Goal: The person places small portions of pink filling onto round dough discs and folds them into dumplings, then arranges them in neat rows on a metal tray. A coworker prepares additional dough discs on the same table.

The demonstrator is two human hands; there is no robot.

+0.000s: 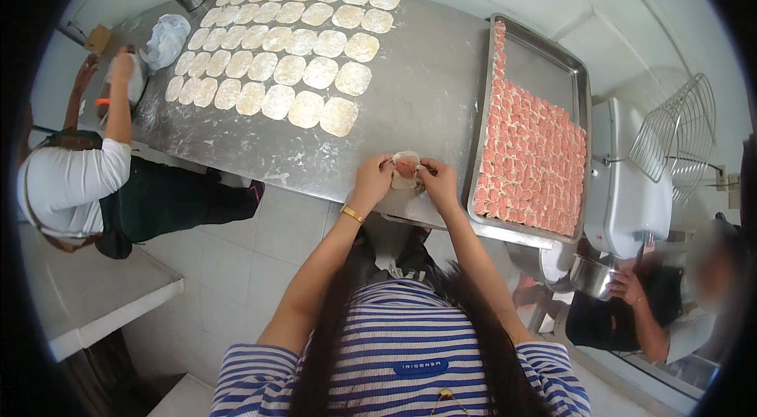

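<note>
Flour-dusted wrappers (277, 39) lie in rows, L side of table (426, 70). Your L hand's (374, 179) grip is narrow, pinching a pink-filled wrapper (406, 171) at the table's near edge; R hand (438, 180) ditto. Prob. light, soft, tears easily: hold dough rim only. Far R: tray (540, 58) w/ pink-filled pcs (528, 157).

The dough wrappers (277, 102) look matt and floury, the metal table (430, 82) smooth and satiny.
</note>
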